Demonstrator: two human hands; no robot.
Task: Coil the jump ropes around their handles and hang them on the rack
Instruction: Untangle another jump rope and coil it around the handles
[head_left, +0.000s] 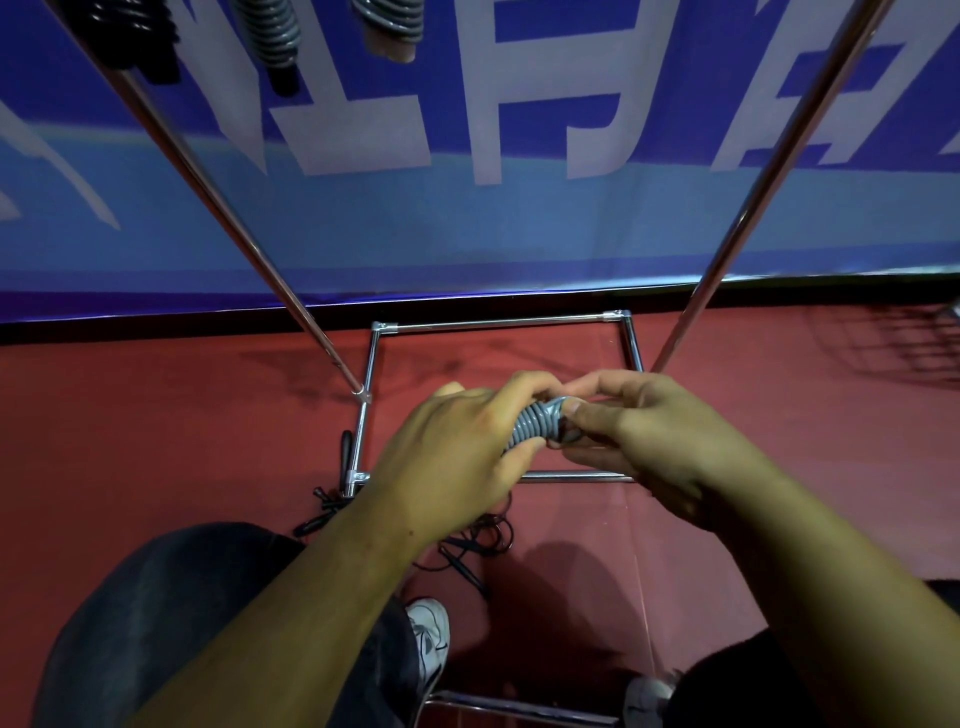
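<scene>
Holding a grey jump rope (537, 422) between them, both hands meet in mid-air over the base of the rack (498, 323). The rope is wound in tight turns into a short bundle. Its long axis lies nearly level, running left to right and rising slightly toward the right end. The left hand (457, 452) has its fingers curled round the left part of the bundle, hiding that end. The right hand (639, 441) pinches the right end, thumb on the near side and fingertips over the top; what sits under those fingertips is hidden. Behind and below the hands, the rack's chrome base forms a rectangle on the red floor (182, 415), and its two uprights slant up and apart toward the top corners. Three wound ropes hang at the top left: a black coil (132, 36), a grey coil (272, 31) beside it, and a third coil (387, 21) cut off by the edge. Loose black jump ropes (470, 545) lie tangled on the floor by the base's near-left corner, partly behind the left forearm. A blue banner (467, 234) with white characters fills the background, and a white shoe (428, 634) and a dark trouser leg show at the bottom.
</scene>
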